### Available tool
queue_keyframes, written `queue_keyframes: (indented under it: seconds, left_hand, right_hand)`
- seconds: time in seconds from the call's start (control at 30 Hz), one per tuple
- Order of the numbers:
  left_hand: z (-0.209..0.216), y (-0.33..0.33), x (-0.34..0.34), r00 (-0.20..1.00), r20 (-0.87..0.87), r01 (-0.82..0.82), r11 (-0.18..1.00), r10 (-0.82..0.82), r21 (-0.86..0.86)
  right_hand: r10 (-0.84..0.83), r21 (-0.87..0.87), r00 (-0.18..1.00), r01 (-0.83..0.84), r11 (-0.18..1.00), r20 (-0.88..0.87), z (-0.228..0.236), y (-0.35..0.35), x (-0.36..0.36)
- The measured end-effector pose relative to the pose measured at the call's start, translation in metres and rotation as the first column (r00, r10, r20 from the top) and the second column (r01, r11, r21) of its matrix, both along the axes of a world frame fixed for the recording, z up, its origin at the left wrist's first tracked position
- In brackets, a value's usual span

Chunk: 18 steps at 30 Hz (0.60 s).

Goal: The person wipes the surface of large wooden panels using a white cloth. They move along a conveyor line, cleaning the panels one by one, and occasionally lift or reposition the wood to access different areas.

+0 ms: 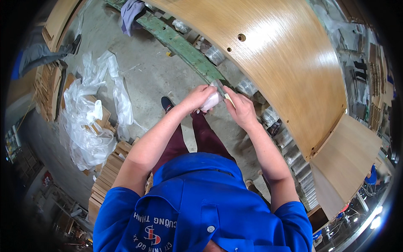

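Slip + scuff risk beside the glossy wood panel (pixel 277 50)

L hand (pixel 195 99) is curling round a crumpled pinkish-white bundle (pixel 212 101) (cloth or film, can't tell); R hand (pixel 242 110) is pinching a pale block (pixel 229 99) btw thumb & fingers. Both items are hanging close together by the green rail (pixel 178 44), just off the panel's curved L edge.

Main risk, imo: grip slipping b/c the bundle is looking loose & slick, so R thumb could be knocking L fingers, worse if the block has a sharp edge (can't see). Dropping's possible too: only the hands are supporting either item, so a weak pinch could be losing one to the concrete floor (pixel 145 71). R forearm swinging wide could be scuffing the finish.

Surface: panel is lying above silvery rollers (pixel 214 55), reflecting lights, w/ 2 dark holes nr its L edge & smaller ones twd the near corner. A pale board (pixel 346 151) is sitting by that corner. Lavender cloth (pixel 131 16) is draping over the rail's far end.

Room: a clear plastic film heap (pixel 86 132) is spreading on the L, w/ stacked wood strips (pixel 108 180) closer in; stepping there could mean tripping. Another person's grey trouser leg (pixel 42 57) is showing far L.
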<state>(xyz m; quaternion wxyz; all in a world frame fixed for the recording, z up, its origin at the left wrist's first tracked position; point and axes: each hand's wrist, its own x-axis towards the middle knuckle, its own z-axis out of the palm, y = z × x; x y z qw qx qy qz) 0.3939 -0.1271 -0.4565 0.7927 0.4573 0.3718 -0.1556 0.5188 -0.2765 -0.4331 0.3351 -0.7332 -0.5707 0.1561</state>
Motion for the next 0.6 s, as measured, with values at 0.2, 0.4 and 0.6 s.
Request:
queue_keyframes:
  seconds: [0.2, 0.4, 0.6]
  left_hand:
    - [0.004, 0.000, 0.002, 0.999, -0.016, -0.030, 0.999, 0.029, -0.024]
    - [0.002, -0.001, 0.001, 0.997, -0.018, -0.073, 0.995, 0.072, -0.066]
    - [-0.006, 0.000, -0.002, 0.999, -0.001, -0.047, 0.995, 0.047, -0.089]
  right_hand:
    - [0.008, -0.019, 1.000, -0.009, 1.000, -0.026, 0.002, 0.002, -0.001]
    - [-0.005, -0.053, 1.000, 0.004, 0.999, -0.028, 0.003, 0.004, -0.001]
    - [0.022, -0.050, 0.999, -0.024, 0.998, -0.029, 0.006, 0.003, -0.001]
